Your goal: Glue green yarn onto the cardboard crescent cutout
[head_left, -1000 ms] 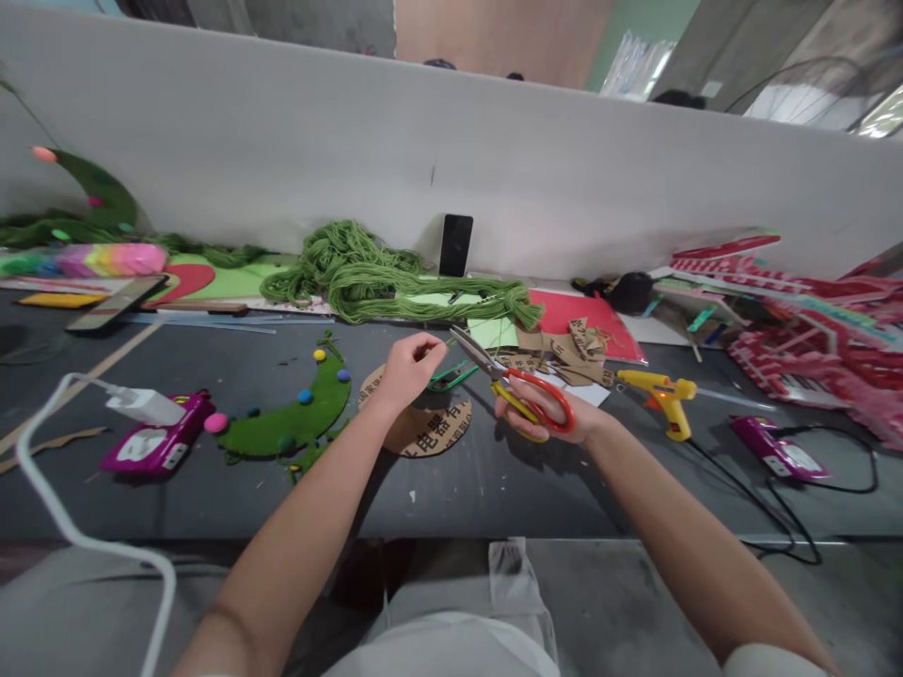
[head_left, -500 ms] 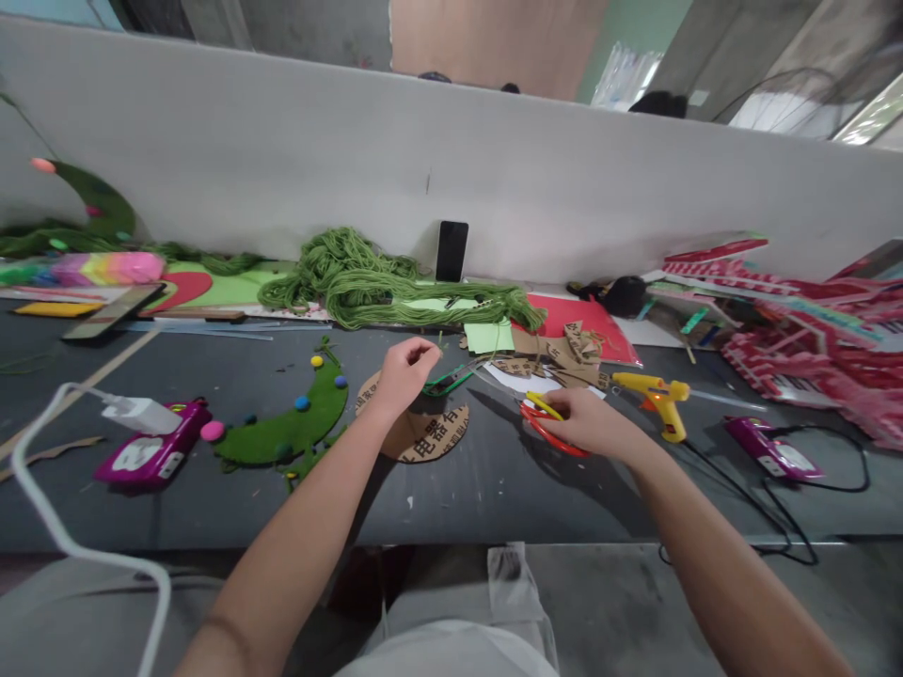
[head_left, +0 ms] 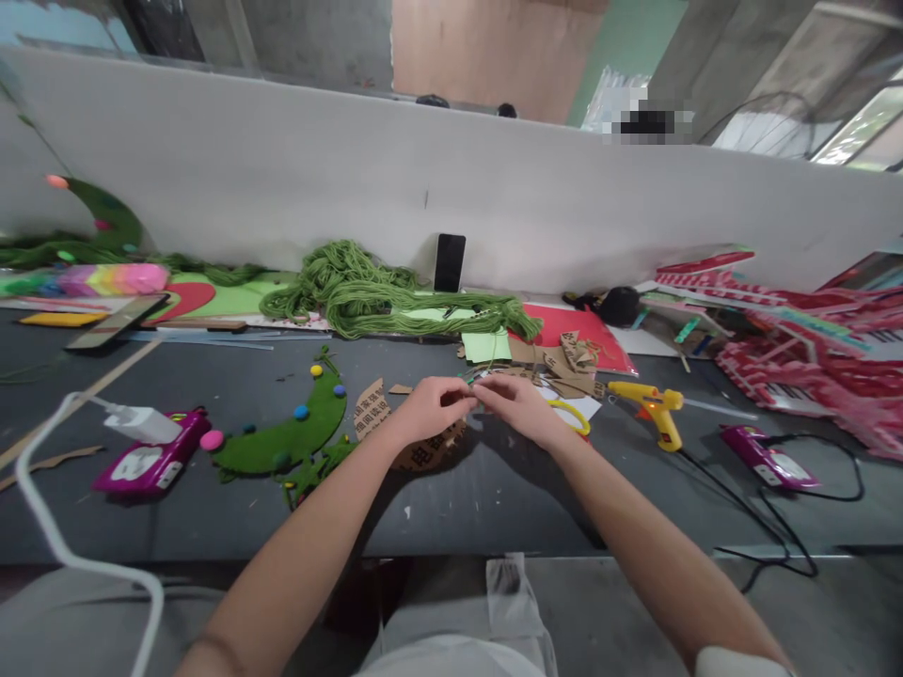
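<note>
My left hand [head_left: 441, 409] and my right hand [head_left: 520, 406] meet over the middle of the table, fingertips pinched together. A trace of green shows at the fingertips, too small to make out. Beneath my left hand lies a printed cardboard piece [head_left: 425, 455], partly covered by the hand and wrist. Scissors with a yellow handle loop [head_left: 579, 420] lie by my right wrist, their blades hidden. To the left rests a green crescent [head_left: 293, 434] dotted with coloured pompoms.
Green yarn [head_left: 353, 291] is heaped at the back, before a propped phone [head_left: 450, 262]. A yellow glue gun [head_left: 656, 409] with a black cable lies right, near a purple box [head_left: 766, 456]. Another purple box [head_left: 155, 461] with a white plug stands left. Cardboard scraps [head_left: 575, 367] lie behind my right hand.
My right hand has let go of the scissors, now on the table, and moved left to meet my left hand. My left hand has shifted right and slightly nearer.
</note>
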`<state>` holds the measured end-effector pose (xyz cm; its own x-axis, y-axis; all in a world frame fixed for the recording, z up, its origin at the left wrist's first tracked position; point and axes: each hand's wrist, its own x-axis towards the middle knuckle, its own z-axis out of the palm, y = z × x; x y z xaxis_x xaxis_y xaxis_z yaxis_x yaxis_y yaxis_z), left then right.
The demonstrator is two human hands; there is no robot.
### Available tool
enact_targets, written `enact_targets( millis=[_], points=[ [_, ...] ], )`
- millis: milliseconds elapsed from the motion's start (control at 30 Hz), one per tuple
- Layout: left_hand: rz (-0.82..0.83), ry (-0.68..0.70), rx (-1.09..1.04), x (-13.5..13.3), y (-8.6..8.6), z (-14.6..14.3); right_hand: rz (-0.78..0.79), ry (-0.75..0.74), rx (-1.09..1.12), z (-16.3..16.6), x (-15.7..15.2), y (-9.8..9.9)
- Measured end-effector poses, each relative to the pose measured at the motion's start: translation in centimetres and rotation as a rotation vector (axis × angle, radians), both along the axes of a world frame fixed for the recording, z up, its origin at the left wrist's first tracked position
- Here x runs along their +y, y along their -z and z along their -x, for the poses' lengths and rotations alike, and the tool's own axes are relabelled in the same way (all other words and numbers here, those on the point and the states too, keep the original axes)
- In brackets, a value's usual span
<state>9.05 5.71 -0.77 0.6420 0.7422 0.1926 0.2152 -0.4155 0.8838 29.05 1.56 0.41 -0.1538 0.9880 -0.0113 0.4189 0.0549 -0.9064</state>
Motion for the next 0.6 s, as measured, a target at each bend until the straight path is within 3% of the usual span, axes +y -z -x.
enact_targets(
  millis=[167, 300, 500, 600],
  points=[
    [0.045, 0.008, 0.054, 0.2, 0.3, -0.1, 0.052, 0.03, 0.122, -0.4, 0.9, 0.1],
    [0.02, -0.003, 0.044, 0.5, 0.5, 0.0, 0.138, -0.101, 0.059, -0.8, 0.1, -0.2],
    [0.043, -0.013, 0.034, 0.4, 0.5, 0.1, -0.005, -0.053, 0.018, 1.1, 0.3, 0.6],
    [0.061, -0.044, 0.035, 0.5, 0.5, 0.2, -0.087, 0.051, 0.004, -0.9, 1.5, 0.0]
  ],
)
